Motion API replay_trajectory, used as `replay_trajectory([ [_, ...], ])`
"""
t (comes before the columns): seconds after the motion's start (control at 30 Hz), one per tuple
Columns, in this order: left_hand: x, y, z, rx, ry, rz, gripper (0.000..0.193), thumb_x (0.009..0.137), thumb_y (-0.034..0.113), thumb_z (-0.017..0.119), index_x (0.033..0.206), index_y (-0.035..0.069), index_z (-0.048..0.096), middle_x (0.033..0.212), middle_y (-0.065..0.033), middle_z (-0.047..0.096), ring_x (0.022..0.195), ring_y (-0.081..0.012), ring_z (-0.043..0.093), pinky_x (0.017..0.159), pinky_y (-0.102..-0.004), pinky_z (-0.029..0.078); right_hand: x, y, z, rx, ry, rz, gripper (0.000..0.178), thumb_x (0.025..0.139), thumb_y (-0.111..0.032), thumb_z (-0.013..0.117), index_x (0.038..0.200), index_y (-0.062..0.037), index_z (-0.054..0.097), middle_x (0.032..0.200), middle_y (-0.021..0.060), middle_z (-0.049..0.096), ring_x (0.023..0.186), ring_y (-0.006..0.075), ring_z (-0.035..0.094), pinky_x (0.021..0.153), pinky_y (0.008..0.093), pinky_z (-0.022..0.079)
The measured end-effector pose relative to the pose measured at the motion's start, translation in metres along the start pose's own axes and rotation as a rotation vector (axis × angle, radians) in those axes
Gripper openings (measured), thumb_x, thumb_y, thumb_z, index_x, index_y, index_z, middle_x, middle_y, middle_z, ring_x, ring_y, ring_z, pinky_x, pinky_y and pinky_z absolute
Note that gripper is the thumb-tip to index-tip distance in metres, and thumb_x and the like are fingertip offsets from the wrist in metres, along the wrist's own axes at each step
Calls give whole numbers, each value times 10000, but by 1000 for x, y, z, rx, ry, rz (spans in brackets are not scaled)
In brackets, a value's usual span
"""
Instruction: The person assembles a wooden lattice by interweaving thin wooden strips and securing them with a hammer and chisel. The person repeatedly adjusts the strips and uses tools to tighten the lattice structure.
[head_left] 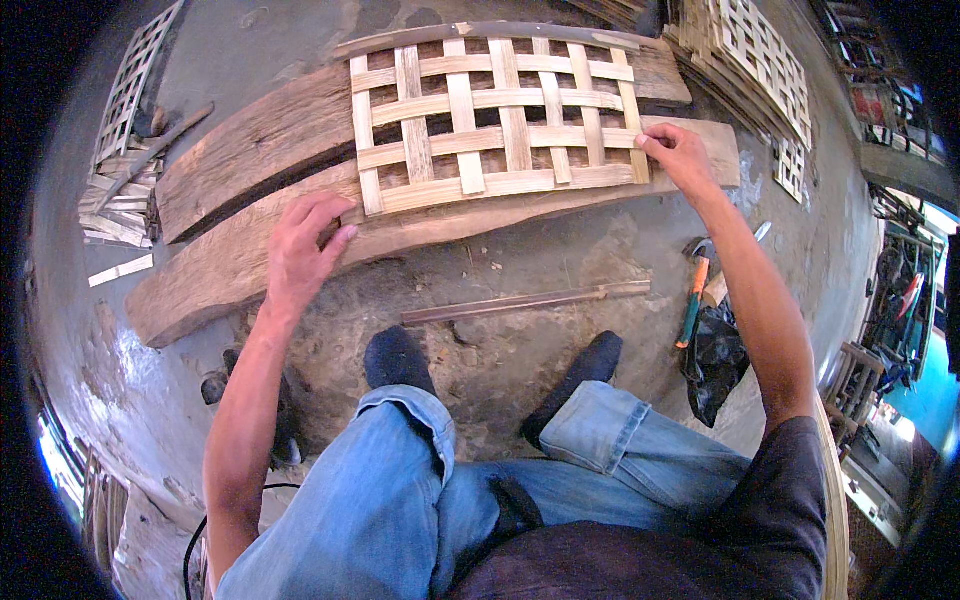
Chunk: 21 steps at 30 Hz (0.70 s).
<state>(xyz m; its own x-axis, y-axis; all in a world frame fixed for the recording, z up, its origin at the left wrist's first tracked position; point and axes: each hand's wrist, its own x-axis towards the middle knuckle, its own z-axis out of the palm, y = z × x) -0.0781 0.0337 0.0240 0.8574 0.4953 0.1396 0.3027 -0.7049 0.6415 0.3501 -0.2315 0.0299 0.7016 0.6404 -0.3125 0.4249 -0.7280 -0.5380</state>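
- A woven bamboo lattice panel (497,125) lies flat across two rough wooden planks (250,150) on the concrete floor (520,350), at about 12 o'clock from the seated person's knees.
- The right hand (678,152) sits at the panel's lower right corner, toward 3 o'clock of the panel; its grip is closed, the fingertips pinching the end of the outermost strip there.
- The left hand (300,248) rests at about 7 o'clock of the panel, just below its lower left corner. Its fingers are loosely spread and curled over the edge of the nearer plank; the grip is open and holds nothing, and whether a fingertip touches the panel cannot be told.
- The panel thus lies between the two hands, mostly above them in the view.
- A long loose bamboo strip (525,302) lies on the floor at 6 o'clock of the panel, well apart from both hands.
- A hammer with an orange and green handle (694,295) lies beside a black bag (722,360) under the right forearm.
- Stacked lattice panels (762,55) lie at 2 o'clock.
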Motion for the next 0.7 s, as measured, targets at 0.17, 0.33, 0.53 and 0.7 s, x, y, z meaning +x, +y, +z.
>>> replay_trajectory([
  [0.17,0,1,1,17,29,22,261,719,65,736,970,62,666,1017,-102,647,960,-281,610,827,-369,507,-3,-1,3,107,5,29,320,793,-304,725,971,-39,706,873,75,702,809,143,631,756,286,480],
  [0.33,-2,-4,6,-13,68,36,247,722,68,733,958,56,662,1005,-103,647,944,-285,613,819,-369,505,1,6,4,140,-5,42,328,796,-310,724,976,-36,705,874,75,697,809,147,627,756,286,479],
  [0.53,-2,-1,6,-1,72,37,238,730,59,728,958,57,659,1005,-102,650,944,-283,613,818,-368,503,1,12,6,124,18,49,353,792,-319,730,987,-27,701,880,77,694,817,144,625,769,285,477],
  [0.7,-3,1,5,12,73,15,246,730,66,732,965,59,660,1003,-101,654,948,-280,611,823,-370,500,-2,3,4,159,-5,47,361,794,-307,728,1005,-17,693,895,78,695,836,150,630,786,282,478],
])
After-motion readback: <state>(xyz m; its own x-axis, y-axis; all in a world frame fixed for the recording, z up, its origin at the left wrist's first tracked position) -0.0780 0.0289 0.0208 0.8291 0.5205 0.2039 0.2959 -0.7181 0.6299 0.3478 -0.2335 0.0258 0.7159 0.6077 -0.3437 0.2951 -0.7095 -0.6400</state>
